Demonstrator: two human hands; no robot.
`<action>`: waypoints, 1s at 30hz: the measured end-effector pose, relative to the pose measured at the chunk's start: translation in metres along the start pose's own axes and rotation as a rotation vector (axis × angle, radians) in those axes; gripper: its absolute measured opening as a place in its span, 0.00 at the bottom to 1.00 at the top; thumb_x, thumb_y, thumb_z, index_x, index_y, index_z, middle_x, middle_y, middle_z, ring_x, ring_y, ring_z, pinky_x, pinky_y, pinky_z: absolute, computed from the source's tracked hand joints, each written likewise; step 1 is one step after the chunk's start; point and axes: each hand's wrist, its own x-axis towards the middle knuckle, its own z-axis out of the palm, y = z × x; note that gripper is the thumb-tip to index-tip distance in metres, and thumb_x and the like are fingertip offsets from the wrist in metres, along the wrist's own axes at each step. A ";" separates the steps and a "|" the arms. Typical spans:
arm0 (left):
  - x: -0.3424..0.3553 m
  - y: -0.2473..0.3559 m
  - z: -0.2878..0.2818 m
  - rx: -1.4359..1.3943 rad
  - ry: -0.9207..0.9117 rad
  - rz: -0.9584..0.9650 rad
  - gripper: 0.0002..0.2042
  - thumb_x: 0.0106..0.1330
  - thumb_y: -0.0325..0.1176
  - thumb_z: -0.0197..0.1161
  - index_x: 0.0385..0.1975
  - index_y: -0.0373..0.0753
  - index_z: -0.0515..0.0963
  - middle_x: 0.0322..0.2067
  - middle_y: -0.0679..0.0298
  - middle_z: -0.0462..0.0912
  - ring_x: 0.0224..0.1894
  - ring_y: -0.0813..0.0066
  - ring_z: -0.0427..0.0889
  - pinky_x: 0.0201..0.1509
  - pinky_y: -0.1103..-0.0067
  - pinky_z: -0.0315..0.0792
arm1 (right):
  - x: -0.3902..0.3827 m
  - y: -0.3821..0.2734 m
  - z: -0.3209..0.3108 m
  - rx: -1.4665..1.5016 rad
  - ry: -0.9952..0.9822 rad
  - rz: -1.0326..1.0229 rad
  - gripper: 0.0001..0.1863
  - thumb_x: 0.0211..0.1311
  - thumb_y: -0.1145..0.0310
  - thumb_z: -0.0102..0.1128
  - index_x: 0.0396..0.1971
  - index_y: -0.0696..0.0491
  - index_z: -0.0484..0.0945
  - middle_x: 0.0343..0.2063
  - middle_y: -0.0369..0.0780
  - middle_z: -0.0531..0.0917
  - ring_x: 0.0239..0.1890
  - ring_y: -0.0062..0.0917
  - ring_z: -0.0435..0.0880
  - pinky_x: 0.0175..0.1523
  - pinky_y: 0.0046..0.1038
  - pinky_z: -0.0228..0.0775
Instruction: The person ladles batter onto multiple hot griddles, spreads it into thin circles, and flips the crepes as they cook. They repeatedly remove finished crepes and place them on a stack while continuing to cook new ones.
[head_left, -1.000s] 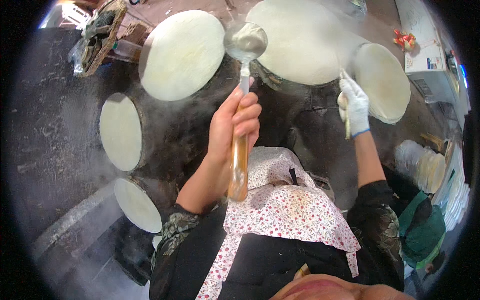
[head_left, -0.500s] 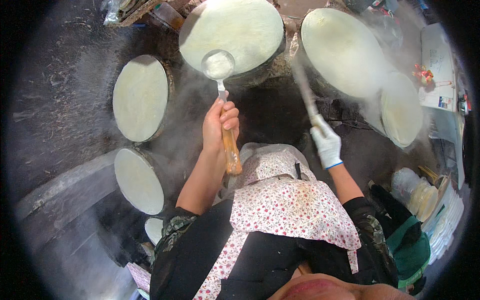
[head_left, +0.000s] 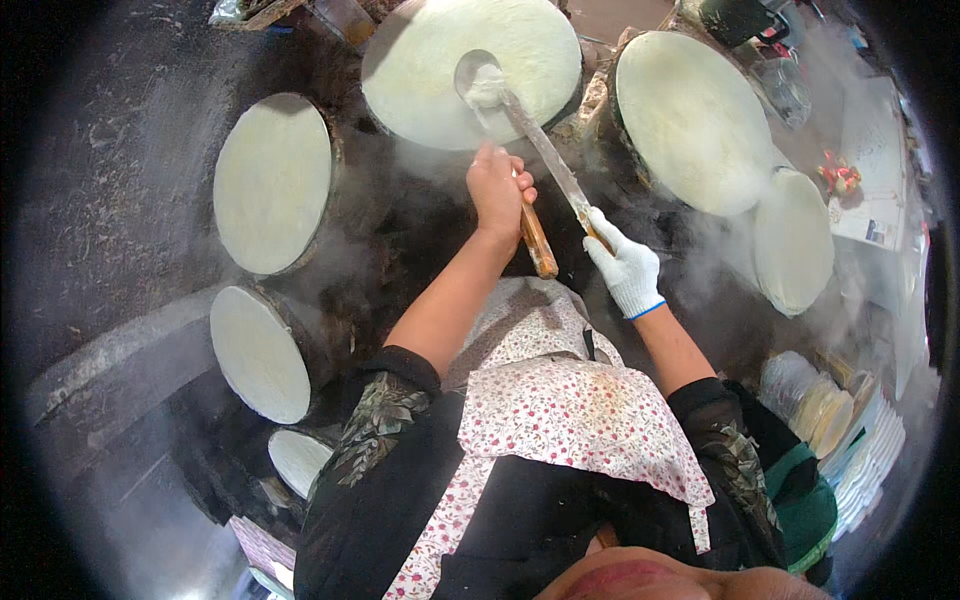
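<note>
My bare left hand [head_left: 498, 200] is closed round the grip of a ladle [head_left: 537, 245] with a wooden handle. White batter [head_left: 486, 88] lies in the ladle's bowl, which hangs over a round pale pancake [head_left: 415, 75] at the far centre. In a white glove with a blue cuff edge, my right hand [head_left: 627, 268] grips a long flat metal spatula [head_left: 552, 165]. The spatula slants away to the left, its tip at the ladle's bowl by the batter. Steam partly veils the ladle's neck.
More round griddles with pale sheets surround me: a large one [head_left: 690, 125] at right, a smaller one [head_left: 793, 242] beyond it, and several at left [head_left: 272, 185]. Steam drifts among them. Stacked white containers [head_left: 870, 465] stand at lower right, near a dark pot [head_left: 735, 20] farther off.
My left hand has moved right with the ladle, whose bowl now hangs farther over the far pancake. The spatula has swung left from beside the right griddle to the ladle's bowl.
</note>
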 end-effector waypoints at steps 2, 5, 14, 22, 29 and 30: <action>-0.002 -0.013 0.007 0.018 0.066 0.020 0.04 0.81 0.31 0.45 0.43 0.41 0.66 0.28 0.67 0.69 0.21 0.83 0.69 0.18 0.81 0.65 | 0.007 0.014 -0.002 -0.166 0.074 -0.157 0.27 0.69 0.50 0.65 0.67 0.31 0.78 0.24 0.43 0.87 0.23 0.37 0.88 0.30 0.37 0.76; -0.007 -0.031 0.019 -0.008 0.101 0.054 0.04 0.82 0.31 0.46 0.45 0.41 0.67 0.28 0.67 0.69 0.21 0.82 0.68 0.19 0.81 0.65 | 0.013 0.033 -0.012 -0.270 -0.006 -0.131 0.27 0.69 0.50 0.65 0.67 0.30 0.78 0.22 0.42 0.86 0.23 0.36 0.87 0.29 0.37 0.76; -0.076 0.065 -0.001 -1.123 -0.325 -0.256 0.15 0.84 0.28 0.43 0.65 0.33 0.65 0.29 0.69 0.64 0.21 0.87 0.62 0.18 0.88 0.62 | 0.030 0.052 -0.048 0.509 -0.039 0.029 0.26 0.68 0.65 0.70 0.66 0.47 0.80 0.58 0.43 0.87 0.58 0.17 0.86 0.62 0.22 0.75; -0.213 0.044 0.000 -1.085 -0.087 0.018 0.21 0.86 0.28 0.41 0.73 0.27 0.59 0.30 0.68 0.62 0.20 0.88 0.62 0.16 0.90 0.65 | 0.040 0.045 -0.028 0.384 -0.375 -0.099 0.25 0.70 0.64 0.68 0.66 0.48 0.79 0.58 0.41 0.87 0.58 0.21 0.86 0.63 0.24 0.74; -0.309 0.006 -0.041 -1.160 0.080 0.087 0.23 0.86 0.30 0.42 0.77 0.29 0.55 0.30 0.68 0.62 0.20 0.89 0.62 0.16 0.90 0.65 | 0.042 0.040 -0.015 0.558 -0.157 -0.168 0.25 0.73 0.70 0.64 0.68 0.57 0.77 0.61 0.43 0.84 0.62 0.23 0.82 0.69 0.24 0.68; -0.321 -0.003 -0.048 -1.165 0.098 0.092 0.23 0.86 0.30 0.41 0.77 0.29 0.54 0.30 0.67 0.62 0.20 0.89 0.62 0.16 0.90 0.65 | 0.031 0.042 -0.015 0.470 -0.242 -0.130 0.25 0.72 0.70 0.65 0.68 0.57 0.77 0.62 0.42 0.84 0.62 0.22 0.82 0.69 0.25 0.68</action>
